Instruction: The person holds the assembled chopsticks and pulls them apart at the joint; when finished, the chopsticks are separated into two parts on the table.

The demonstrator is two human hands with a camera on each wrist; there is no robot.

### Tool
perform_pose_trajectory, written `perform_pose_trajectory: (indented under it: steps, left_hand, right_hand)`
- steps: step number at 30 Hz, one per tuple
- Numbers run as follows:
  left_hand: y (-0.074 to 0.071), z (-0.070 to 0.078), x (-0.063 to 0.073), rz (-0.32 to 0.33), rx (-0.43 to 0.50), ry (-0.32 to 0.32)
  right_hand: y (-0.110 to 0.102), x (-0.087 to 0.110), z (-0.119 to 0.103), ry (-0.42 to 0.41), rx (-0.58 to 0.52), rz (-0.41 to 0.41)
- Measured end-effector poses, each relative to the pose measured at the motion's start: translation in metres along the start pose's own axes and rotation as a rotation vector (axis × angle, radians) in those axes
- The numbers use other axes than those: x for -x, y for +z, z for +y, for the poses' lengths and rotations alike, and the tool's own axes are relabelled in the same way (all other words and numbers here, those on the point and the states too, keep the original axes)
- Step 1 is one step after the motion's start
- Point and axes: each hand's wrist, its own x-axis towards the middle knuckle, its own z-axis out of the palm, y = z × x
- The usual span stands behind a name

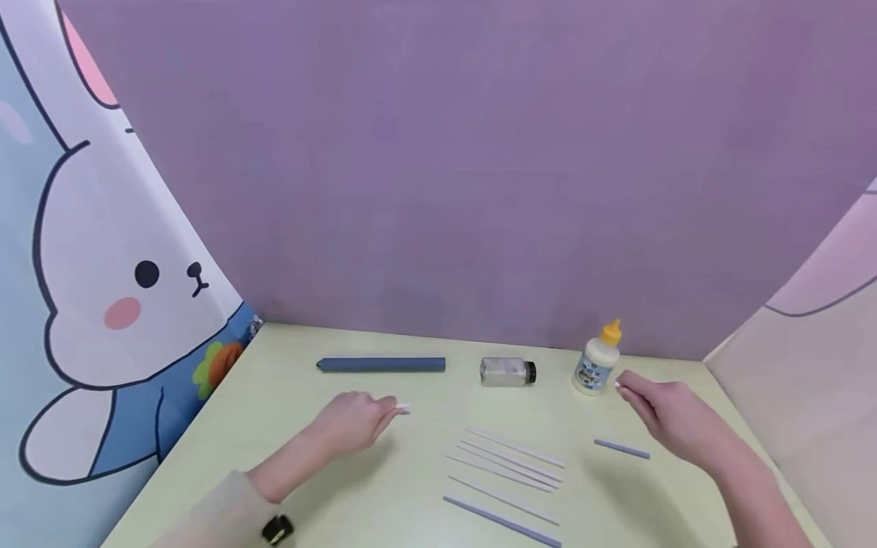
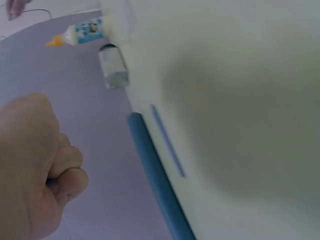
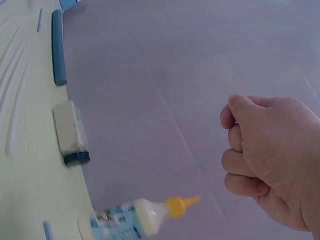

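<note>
My left hand (image 1: 356,422) is held over the left part of the table, with a small white piece (image 1: 403,406) between thumb and curled fingers. Over the right side, my right hand (image 1: 674,418) pinches another small white piece (image 1: 617,384) at its fingertips. What kind of pieces these are, I cannot tell; the fingers hide most of them. In both wrist views the fingers are curled in. Between the hands, several thin white sticks (image 1: 510,460) lie slanted on the table. A long blue stick (image 1: 502,521) lies in front of them, and a short blue stick (image 1: 622,449) below the right hand.
Along the back lie a thick dark-blue rod (image 1: 381,364) and a clear jar with a black cap (image 1: 507,372), on its side. A glue bottle (image 1: 596,365) with a yellow nozzle stands near the right hand. Another short blue stick (image 2: 168,141) lies beside the rod.
</note>
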Motion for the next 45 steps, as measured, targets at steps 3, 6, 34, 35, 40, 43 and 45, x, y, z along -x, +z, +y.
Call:
perform_pose_trajectory:
  steps: [3, 6, 34, 35, 40, 43, 45]
  left_hand:
    - [0.001, -0.016, 0.018, -0.001, 0.021, 0.019]
    - [0.001, -0.022, 0.024, 0.003, 0.033, 0.023]
    - [0.036, -0.043, 0.018, -0.022, 0.2, 0.08]
    - [0.038, -0.044, 0.017, -0.029, 0.21, 0.069]
    - [0.048, -0.049, 0.016, -0.044, 0.235, 0.011]
    - [0.052, -0.051, 0.015, -0.05, 0.269, -0.001]
    - [0.054, -0.053, 0.014, -0.057, 0.296, -0.004]
  right_hand:
    - [-0.009, 0.01, 0.01, -0.034, 0.015, 0.0]
    - [-0.009, 0.021, 0.015, -0.021, 0.003, -0.029]
    - [0.069, 0.082, 0.034, 0.06, -0.216, -0.176]
    - [0.071, 0.083, 0.035, 0.076, -0.216, -0.196]
    - [0.077, 0.089, 0.037, 0.122, -0.22, -0.243]
    - [0.079, 0.091, 0.04, 0.132, -0.227, -0.243]
    - [0.08, 0.092, 0.041, 0.141, -0.234, -0.251]
